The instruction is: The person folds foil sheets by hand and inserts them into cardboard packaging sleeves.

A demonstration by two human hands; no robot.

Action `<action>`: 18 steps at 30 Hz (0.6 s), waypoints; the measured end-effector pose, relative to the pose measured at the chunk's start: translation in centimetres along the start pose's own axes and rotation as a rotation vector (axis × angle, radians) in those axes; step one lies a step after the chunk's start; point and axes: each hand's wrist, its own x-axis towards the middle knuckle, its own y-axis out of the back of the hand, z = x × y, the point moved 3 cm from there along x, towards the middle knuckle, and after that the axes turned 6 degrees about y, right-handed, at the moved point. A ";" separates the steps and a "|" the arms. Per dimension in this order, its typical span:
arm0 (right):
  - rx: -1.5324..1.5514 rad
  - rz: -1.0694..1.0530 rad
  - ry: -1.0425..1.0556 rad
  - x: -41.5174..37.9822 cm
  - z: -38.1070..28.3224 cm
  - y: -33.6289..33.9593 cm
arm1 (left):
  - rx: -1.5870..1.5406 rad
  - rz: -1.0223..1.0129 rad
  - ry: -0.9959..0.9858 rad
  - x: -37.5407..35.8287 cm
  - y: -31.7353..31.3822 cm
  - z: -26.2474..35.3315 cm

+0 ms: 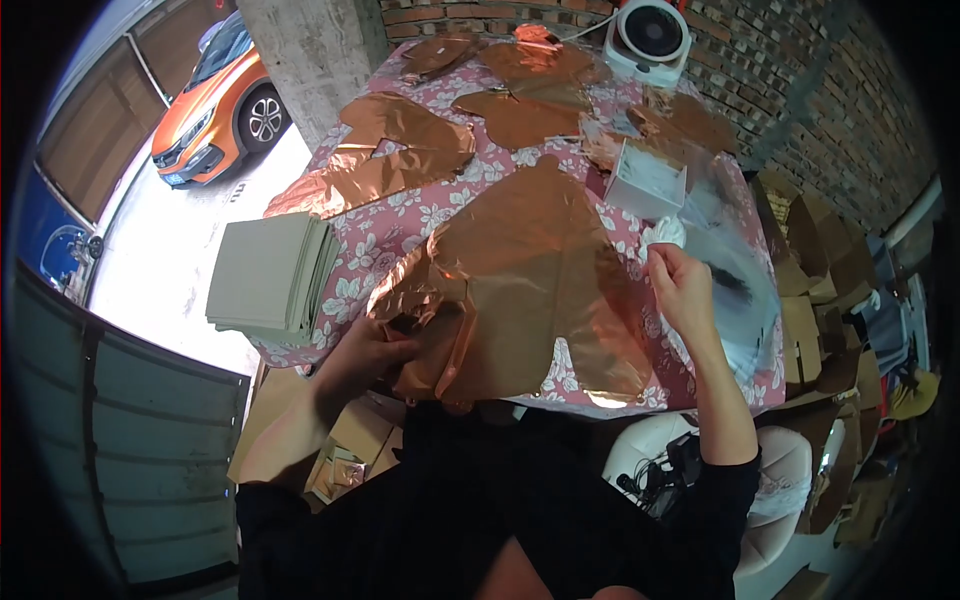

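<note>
A large, flat copper-coloured foil balloon point(515, 270) lies in front of me at the table's near edge, its left side folded and crumpled. My left hand point(375, 350) is closed on that folded left edge, thumb on top, the other fingers mostly hidden. To the right, my right hand point(682, 287) is raised in a closed, pinch-like fist beside a bunched white item point(663, 233). Whether its fingers hold anything cannot be made out. Clear plastic bags point(735, 290) lie just right of this hand.
More flat foil balloons point(400, 150) are spread over the flowered tablecloth point(345, 290). A stack of grey-green card sheets point(265, 270) stands at the left, an open white box point(647, 180) right of centre. A fan point(648, 40) is at the back; cardboard boxes point(800, 330) crowd the right.
</note>
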 end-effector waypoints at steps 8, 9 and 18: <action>0.096 -0.046 -0.007 -1.7 -0.8 0.1 | -0.014 0.034 -0.040 1.1 0.1 1.4; 0.100 -0.050 -0.006 -1.9 -0.9 0.0 | -0.015 0.037 -0.036 0.9 0.1 1.4; 0.168 -0.059 -0.004 -2.9 -0.8 0.0 | -0.147 0.075 -0.070 0.4 -0.8 1.8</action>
